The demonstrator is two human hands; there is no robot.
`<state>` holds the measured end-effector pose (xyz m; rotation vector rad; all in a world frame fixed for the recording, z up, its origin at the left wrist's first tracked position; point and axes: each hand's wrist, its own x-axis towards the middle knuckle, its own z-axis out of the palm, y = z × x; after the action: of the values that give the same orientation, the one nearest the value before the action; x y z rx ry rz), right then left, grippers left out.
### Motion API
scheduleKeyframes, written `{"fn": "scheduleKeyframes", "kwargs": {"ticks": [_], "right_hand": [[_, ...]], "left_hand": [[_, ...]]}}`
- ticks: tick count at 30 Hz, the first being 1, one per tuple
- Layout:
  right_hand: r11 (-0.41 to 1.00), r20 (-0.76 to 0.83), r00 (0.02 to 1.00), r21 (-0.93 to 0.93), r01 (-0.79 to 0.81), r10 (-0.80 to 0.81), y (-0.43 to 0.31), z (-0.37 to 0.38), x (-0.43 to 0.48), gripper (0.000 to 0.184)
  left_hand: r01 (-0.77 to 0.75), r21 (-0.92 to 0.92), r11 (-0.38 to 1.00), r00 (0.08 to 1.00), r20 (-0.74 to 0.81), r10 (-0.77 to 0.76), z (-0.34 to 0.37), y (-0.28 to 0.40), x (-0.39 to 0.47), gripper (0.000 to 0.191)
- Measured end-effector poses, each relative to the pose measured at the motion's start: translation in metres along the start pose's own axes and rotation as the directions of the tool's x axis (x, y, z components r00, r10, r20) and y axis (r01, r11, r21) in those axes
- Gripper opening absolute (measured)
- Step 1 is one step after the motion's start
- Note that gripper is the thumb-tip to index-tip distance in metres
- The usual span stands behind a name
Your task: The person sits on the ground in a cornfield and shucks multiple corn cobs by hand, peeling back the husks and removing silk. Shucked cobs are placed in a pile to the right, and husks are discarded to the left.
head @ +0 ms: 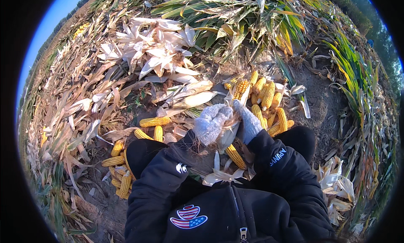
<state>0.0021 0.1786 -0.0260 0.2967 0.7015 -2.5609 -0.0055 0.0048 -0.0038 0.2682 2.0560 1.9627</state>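
Note:
My left hand (210, 123), in a grey knit glove, is closed in a fist around husk and brown silk. My right hand (248, 121), gloved alike, grips the lower part of a partly husked corn ear (241, 89), whose bare yellow kernels point away from me. Pale husk (228, 137) hangs beneath the two hands; the glove fingers hide where it joins the ear. A bare corn cob (235, 156) lies on the soil between my legs. Just beyond my right hand sits a pile of husked yellow ears (267, 95).
More husked ears lie by my left knee (155, 121) and in a heap further left (121, 176). Unhusked ears (192, 96) rest ahead. Dry husks (154, 48) and green corn stalks (233, 14) cover the far ground. Loose husks (336, 186) lie at right.

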Motion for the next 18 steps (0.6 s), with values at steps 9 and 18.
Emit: {"fn": "scheduleKeyframes", "kwargs": {"ticks": [9, 18], "right_hand": [[0.931, -0.323, 0.905, -0.322, 0.17, -0.276, -0.028, -0.04, 0.023, 0.03], [0.84, -0.183, 0.886, -0.444, 0.311, -0.425, -0.054, -0.029, 0.017, 0.048]], "left_hand": [[-0.365, 0.289, 0.885, 0.775, 0.621, 0.117, 0.02, -0.002, -0.036, 0.034], [-0.019, -0.321, 0.947, 0.867, 0.466, 0.176, -0.034, 0.029, -0.007, 0.048]]}}
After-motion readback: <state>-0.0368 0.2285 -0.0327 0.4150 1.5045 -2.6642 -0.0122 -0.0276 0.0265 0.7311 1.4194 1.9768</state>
